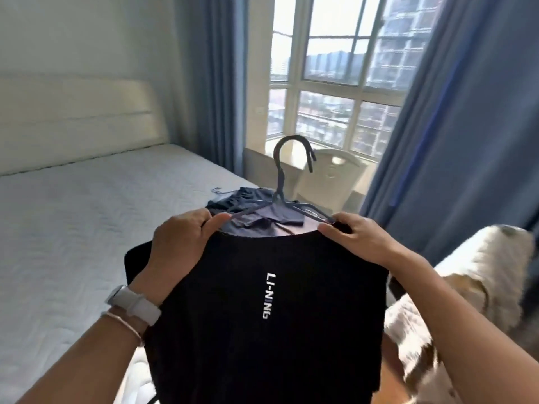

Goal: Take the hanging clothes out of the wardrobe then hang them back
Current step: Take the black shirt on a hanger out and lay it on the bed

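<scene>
A black T-shirt (262, 339) with white lettering hangs in front of me, held up over the corner of the bed. A grey plastic hanger (281, 182) sits in its neck opening, hook upright. My left hand (180, 243) grips the shirt's left shoulder together with the hanger's left arm. My right hand (354, 237) pinches the right shoulder at the hanger's right end. Behind the hanger, dark blue clothes (250, 199) lie in a heap on the mattress. No wardrobe is in view.
A white mattress (73, 228) with a cream headboard (73, 121) fills the left. Blue curtains (455, 126) frame a large window (329, 83). A white chair (329, 176) stands by the sill. A fluffy white and brown throw (455, 290) lies at the right.
</scene>
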A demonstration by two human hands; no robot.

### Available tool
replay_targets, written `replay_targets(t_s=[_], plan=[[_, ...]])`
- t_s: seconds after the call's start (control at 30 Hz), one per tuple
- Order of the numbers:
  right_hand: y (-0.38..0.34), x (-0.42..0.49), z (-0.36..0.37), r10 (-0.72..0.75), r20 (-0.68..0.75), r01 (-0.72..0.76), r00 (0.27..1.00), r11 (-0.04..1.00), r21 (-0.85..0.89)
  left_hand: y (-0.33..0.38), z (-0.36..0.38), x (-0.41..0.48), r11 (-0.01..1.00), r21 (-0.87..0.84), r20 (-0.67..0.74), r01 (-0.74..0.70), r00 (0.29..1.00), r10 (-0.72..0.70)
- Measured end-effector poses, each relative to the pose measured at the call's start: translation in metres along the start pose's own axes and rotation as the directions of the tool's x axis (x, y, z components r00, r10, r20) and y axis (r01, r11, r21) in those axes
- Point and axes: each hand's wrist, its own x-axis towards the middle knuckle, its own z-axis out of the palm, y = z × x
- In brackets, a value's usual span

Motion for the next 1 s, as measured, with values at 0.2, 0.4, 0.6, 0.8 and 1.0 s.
replay_targets(t_s=[0.2,0.4,0.6,0.8,1.0], plan=[[0.018,0.1,0.002,-0.151,0.158,0.164,0.976,0.984,-0.068,-0.03,0.009,0.029,0.975,0.095,0.003,0.2,0.979,-0.202],[-0.007,0.193,0.025,-0.328,0.023,0.329,0.944,0.943,-0.041,-0.065,0.013,0.067,0.915,0.141,0.04,0.377,0.922,-0.386],[-0.051,0.276,0.051,-0.464,-0.061,0.457,0.884,0.884,-0.098,-0.13,0.012,0.111,0.902,0.342,0.044,0.262,0.955,-0.294],[-0.126,0.387,0.09,-0.592,-0.047,0.588,0.804,0.805,-0.084,-0.232,0.004,0.171,0.833,0.46,-0.075,0.309,0.948,-0.311],[-0.187,0.49,0.151,-0.611,-0.003,0.61,0.791,0.79,-0.055,-0.317,0.002,0.228,0.762,0.486,-0.114,0.429,0.895,-0.432]])
